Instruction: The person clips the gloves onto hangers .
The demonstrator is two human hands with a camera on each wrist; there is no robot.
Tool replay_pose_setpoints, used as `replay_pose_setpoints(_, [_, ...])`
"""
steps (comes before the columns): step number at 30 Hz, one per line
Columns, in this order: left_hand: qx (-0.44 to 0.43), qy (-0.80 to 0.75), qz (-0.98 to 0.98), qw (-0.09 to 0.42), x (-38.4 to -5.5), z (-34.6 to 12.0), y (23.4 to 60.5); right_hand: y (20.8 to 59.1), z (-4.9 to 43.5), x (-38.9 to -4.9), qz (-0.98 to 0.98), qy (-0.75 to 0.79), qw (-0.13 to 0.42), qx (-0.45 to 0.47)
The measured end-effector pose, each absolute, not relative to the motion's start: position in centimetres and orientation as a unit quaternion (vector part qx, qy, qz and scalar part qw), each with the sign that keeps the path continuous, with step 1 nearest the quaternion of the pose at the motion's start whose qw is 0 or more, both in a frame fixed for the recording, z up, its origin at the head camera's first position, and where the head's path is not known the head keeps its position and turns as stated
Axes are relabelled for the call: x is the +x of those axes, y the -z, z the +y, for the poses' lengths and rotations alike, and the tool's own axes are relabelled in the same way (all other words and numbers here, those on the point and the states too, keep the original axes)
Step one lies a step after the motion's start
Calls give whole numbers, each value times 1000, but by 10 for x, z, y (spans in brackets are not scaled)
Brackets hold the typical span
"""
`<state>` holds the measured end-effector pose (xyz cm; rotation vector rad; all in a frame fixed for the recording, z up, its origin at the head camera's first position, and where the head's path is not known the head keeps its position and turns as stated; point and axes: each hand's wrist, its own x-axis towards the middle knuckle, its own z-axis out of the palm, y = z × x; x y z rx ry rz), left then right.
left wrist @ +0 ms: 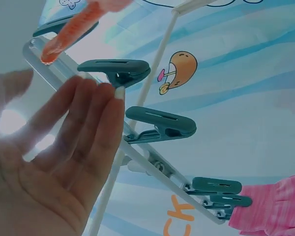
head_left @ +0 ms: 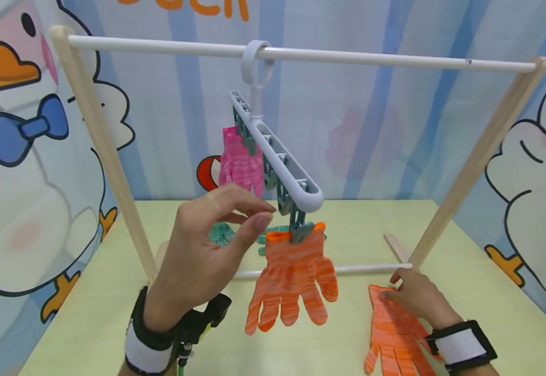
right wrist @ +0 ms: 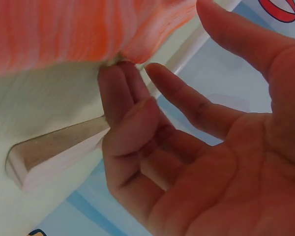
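An orange knit glove (head_left: pixel 296 271) hangs fingers down from a green clip (head_left: pixel 300 232) at the near end of a hanger (head_left: pixel 282 156). My left hand (head_left: pixel 212 240) is raised beside that hanger, with bent fingers, nothing held, and the fingertips just left of the clips. In the left wrist view its fingers overlap a green clip (left wrist: pixel 119 71). A second orange glove (head_left: pixel 390 324) lies on the table at the right. My right hand (head_left: pixel 418 295) is at its cuff, and the right wrist view shows loosely bent fingertips at the fabric, with the thumb spread apart.
The hanger's ring hooks over a white rod (head_left: pixel 371 56) between two wooden posts (head_left: pixel 479 156). A pink glove (head_left: pixel 240 162) hangs at the far end. Green knit gloves (head_left: pixel 221 234) lie on the table behind. A lower white bar (head_left: pixel 371 269) runs near the tabletop.
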<state>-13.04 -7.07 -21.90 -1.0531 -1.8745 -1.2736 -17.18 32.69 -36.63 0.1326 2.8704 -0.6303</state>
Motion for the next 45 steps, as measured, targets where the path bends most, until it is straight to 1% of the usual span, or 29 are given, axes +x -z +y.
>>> replay_pose_setpoints(3, [-364, 484, -716, 348, -138, -66, 224, 368, 331, -172, 971, 211, 100, 50])
replay_pose_setpoints(5, [-336, 483, -724, 360, -141, -62, 227, 369, 333, -173, 971, 210, 100, 58])
replay_pose_setpoints(10, [-295, 488, -736, 365, -147, -54, 231, 373, 335, -173, 968, 220, 102, 67])
replay_pose_setpoints(22, [-342, 510, -709, 347, -151, -40, 229, 374, 336, -176, 966, 238, 82, 60])
replay_pose_setpoints(29, [-351, 507, -712, 336, -153, -36, 221, 378, 337, -175, 968, 235, 76, 55])
replay_pose_setpoints(34, [-355, 504, -707, 347, -152, -30, 214, 380, 338, -175, 969, 234, 66, 51])
replay_pose_setpoints(40, [-357, 493, -698, 377, -153, -25, 211, 379, 339, -175, 965, 247, 64, 58])
replay_pose_setpoints(45, [-358, 499, -690, 382, -153, -26, 212, 376, 339, -174, 966, 249, 54, 51])
